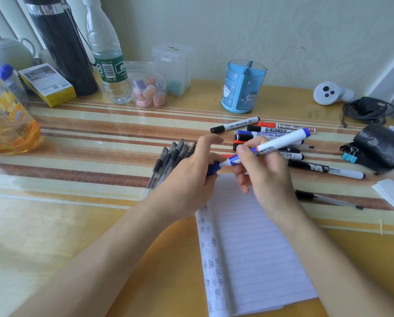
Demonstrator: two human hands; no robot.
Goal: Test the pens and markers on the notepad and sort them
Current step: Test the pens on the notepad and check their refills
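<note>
My right hand (262,172) grips a blue-and-white whiteboard marker (280,143) above the top edge of the lined notepad (251,248). My left hand (191,177) pinches the marker's blue cap (213,168) at its left end, right at the marker's tip. A pile of whiteboard markers (280,130) with black, red and blue caps lies behind my right hand. Several black gel pens (168,161) lie side by side to the left of my left hand. A black-capped pen (326,199) lies alone to the right of the pad.
A blue divided pen holder (244,88) stands behind the markers. Bottles, a black flask (63,46), a yellow box and a jar of erasers (149,92) line the back left. A white controller, a coiled cable, a black pouch (383,147) and a blue binder clip sit right.
</note>
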